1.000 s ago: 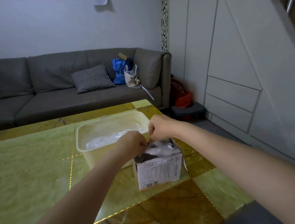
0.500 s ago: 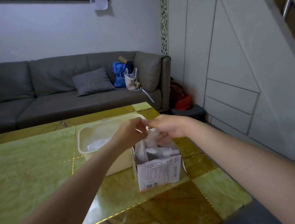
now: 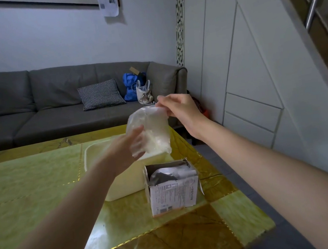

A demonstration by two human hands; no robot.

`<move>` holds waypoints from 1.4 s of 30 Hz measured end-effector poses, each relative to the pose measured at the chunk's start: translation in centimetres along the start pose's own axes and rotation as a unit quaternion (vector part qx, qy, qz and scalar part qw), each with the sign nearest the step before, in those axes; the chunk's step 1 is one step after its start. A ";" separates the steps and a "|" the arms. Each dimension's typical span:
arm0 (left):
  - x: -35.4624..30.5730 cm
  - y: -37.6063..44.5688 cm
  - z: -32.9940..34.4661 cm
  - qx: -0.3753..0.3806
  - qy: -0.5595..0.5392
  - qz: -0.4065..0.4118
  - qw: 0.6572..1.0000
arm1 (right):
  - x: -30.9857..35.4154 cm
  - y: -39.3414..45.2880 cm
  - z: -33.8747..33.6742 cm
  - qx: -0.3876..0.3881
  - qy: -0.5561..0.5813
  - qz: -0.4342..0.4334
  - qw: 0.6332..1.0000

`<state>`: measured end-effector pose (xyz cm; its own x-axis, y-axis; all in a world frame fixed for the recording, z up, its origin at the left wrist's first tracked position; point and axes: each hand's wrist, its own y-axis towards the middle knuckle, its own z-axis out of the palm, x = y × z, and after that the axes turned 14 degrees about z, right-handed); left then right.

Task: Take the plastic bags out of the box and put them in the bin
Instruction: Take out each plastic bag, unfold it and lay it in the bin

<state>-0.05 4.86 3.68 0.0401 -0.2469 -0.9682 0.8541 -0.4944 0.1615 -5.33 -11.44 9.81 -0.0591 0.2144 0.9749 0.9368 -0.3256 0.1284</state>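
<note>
Clear film: one thin plastic bag [image 3: 151, 130] hangs in the air above the bin, held up between both hands, its lower edge just over the bin's near rim.
Right hand [image 3: 180, 110]: raised, thumb and fingertips pinching the bag's top corner; remaining fingers loosely curved.
Left hand [image 3: 127, 149]: lower down, fingers spread against the bag's left side and partly behind the film; whether it clasps the bag or only touches it, I cannot tell.
Bin [image 3: 124, 181]: cream plastic, rectangular, open-topped, standing on the table just left of and behind the box, touching or nearly touching it. Contents hidden by the arm and bag.
Box [image 3: 172, 191]: small white cardboard carton with printed text on the near face, top torn open, upright near the table's right edge. More crumpled plastic [image 3: 165, 176], grey and shiny, lies inside it.
Table [image 3: 31, 182]: glossy green and amber stone-pattern top with gold inlay lines.
Background: grey sofa [image 3: 33, 111] along the far wall, carrying a checked cushion [image 3: 100, 94], a blue bag [image 3: 130, 85] and a pale tote [image 3: 144, 91] at its right end.
Right of view: white panelled wall [image 3: 254, 61].
</note>
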 end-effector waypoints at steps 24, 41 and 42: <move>-3.4 -0.1 0.0 -0.022 -0.096 0.074 0.992 | -4.4 0.0 0.7 0.224 0.103 0.218 0.945; -2.4 1.0 -3.5 -0.136 0.155 0.137 0.969 | -1.2 3.8 1.4 -0.094 -0.241 -0.061 0.964; -2.6 1.1 -3.1 -0.079 0.146 0.138 0.976 | -0.6 3.5 2.4 -0.030 -0.285 -0.087 0.954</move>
<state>2.36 7.57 5.82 0.4064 -0.0920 -0.9091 0.8582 -0.3031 0.4143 -1.20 -10.51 9.29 0.0005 0.7301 0.6834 0.9071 -0.2880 0.3070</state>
